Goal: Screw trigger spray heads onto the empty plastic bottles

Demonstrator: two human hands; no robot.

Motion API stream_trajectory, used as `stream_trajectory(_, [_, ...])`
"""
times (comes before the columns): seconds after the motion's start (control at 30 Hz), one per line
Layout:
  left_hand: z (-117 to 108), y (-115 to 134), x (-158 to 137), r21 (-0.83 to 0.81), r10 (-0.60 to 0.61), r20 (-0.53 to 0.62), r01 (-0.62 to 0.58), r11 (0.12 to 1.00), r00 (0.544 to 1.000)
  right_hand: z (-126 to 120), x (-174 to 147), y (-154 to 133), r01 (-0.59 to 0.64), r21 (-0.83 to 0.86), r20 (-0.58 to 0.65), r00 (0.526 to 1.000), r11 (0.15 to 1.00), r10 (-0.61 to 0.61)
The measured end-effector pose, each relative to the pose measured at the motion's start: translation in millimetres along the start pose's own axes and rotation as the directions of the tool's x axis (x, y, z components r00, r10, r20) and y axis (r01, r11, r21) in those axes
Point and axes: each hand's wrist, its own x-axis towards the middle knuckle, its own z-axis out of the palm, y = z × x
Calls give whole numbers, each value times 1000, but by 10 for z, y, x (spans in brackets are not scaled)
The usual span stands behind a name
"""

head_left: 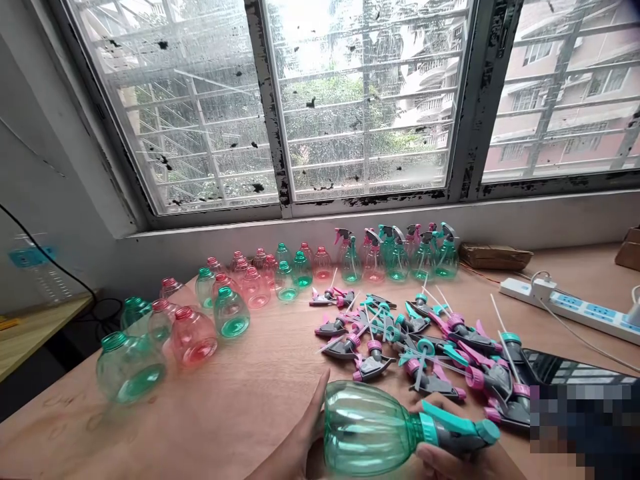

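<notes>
A clear green spray bottle (367, 427) lies on its side in the air close to me, its base to the left. A teal and grey trigger head (457, 430) sits on its neck. My left hand (305, 427) is wrapped round the bottle's base end, with the thumb up along it. My right hand (435, 460) grips the collar and trigger head, fingers on both sides. Just beyond the bottle lies a pile of loose trigger sprayers (375, 360), grey with pink or teal parts and thin white tubes.
Open green and pink bottles (195, 337) stand across the left and back of the wooden table (240, 413). Several bottles with trigger heads (397, 260) stand below the window. At right are a white power strip (580, 307), a brown package (495, 257) and a dark flat screen (575, 367).
</notes>
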Motion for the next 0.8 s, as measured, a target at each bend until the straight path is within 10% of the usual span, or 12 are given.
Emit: stream_trajectory(0.8, [-11, 76, -83, 242, -49, -98, 71, 968, 994, 1, -42, -71, -57, -61, -13, 998, 997, 56])
